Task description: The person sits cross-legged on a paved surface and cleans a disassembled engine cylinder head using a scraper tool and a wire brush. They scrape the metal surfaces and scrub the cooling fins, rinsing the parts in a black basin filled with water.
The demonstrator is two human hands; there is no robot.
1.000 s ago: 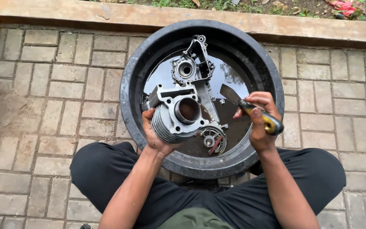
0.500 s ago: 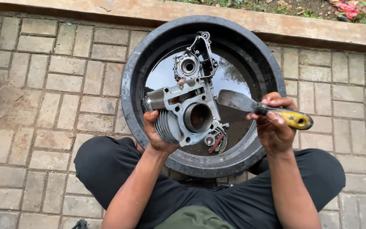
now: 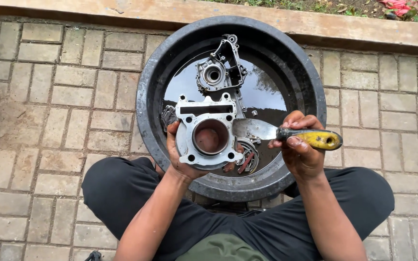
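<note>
My left hand (image 3: pixel 182 157) holds a grey metal engine cylinder block (image 3: pixel 205 131) from underneath, its flat face and round bore turned up toward me. My right hand (image 3: pixel 300 147) grips a scraper with a yellow handle (image 3: pixel 318 138); its flat metal blade (image 3: pixel 251 128) lies against the block's right edge. Both are held over a round black basin (image 3: pixel 146 104) of dark liquid.
An engine crankcase half (image 3: pixel 217 69) lies in the basin's far part, and a smaller round part (image 3: pixel 249 159) lies below the blade. The basin stands on brick paving (image 3: pixel 64 96) between my crossed legs. A concrete kerb (image 3: pixel 122 10) runs along the far side.
The cylinder block has turned so its flat face and bore point up at me. My right hand has swung the scraper round so its blade meets the block's right edge.
</note>
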